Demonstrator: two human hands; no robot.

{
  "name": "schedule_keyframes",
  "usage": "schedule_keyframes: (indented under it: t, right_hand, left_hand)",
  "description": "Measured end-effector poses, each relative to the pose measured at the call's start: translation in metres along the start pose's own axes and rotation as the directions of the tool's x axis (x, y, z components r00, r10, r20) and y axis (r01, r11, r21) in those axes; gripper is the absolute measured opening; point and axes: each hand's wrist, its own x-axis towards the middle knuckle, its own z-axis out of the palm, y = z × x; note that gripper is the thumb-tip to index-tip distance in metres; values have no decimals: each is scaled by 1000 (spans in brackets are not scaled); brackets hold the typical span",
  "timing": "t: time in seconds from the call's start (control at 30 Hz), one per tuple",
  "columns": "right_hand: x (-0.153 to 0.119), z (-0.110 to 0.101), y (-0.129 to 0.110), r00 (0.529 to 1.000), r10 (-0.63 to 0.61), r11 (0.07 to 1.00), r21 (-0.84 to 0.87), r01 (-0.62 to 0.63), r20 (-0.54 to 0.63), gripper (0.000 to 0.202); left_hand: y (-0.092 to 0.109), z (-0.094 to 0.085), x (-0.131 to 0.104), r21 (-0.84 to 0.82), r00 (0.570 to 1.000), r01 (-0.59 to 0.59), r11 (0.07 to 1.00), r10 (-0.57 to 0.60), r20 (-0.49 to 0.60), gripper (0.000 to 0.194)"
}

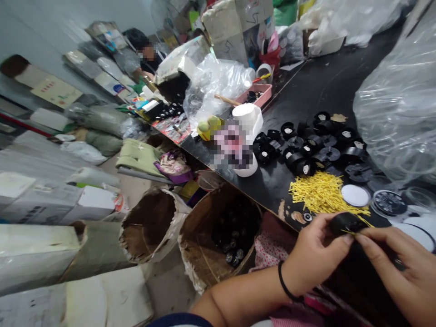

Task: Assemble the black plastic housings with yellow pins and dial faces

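At the lower right, my left hand (315, 254) grips a round black part (345, 223) between thumb and fingers. A thin yellow strip lies across the part, and my right hand (397, 259) pinches near its end, thumb close to my left thumb. Just beyond my hands is a pile of short yellow strips (316, 193). Several round black parts (308, 147) are heaped behind that pile on the black table (316, 86). To the right of the yellow pile lies a white disc (355, 195), beside a black disc in a clear round case (389, 203).
Clear plastic bags (398, 104) bulge at the right. A white cup (245, 119) and pink tray (264, 96) stand farther back. Below the table edge, a torn brown bin (200, 245) holds black parts. Another person (150, 56) sits at the far left end.
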Motion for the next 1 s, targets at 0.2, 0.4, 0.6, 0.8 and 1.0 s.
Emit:
schedule_keyframes:
  t: [0.2,0.4,0.6,0.8,1.0]
  right_hand:
    - [-9,-5,-14,999,-16,994,108,11,48,22]
    - [-14,-4,-20,990,72,980,174,-92,118,21]
    - [-20,-3,-23,994,77,967,235,-94,82,21]
    - [-24,-3,-30,998,57,978,202,-59,18,20]
    - [-21,5,-20,993,101,979,174,-111,66,22]
  left_hand:
    - [-2,-3,-3,152,997,-65,986,72,-39,20]
    - [0,-3,-5,272,989,-131,953,146,-34,21]
    - [6,-5,-9,315,984,-171,934,175,18,29]
    - [8,-7,-13,422,975,-217,880,218,46,41]
    - [3,-12,-6,408,992,-126,904,124,31,29]
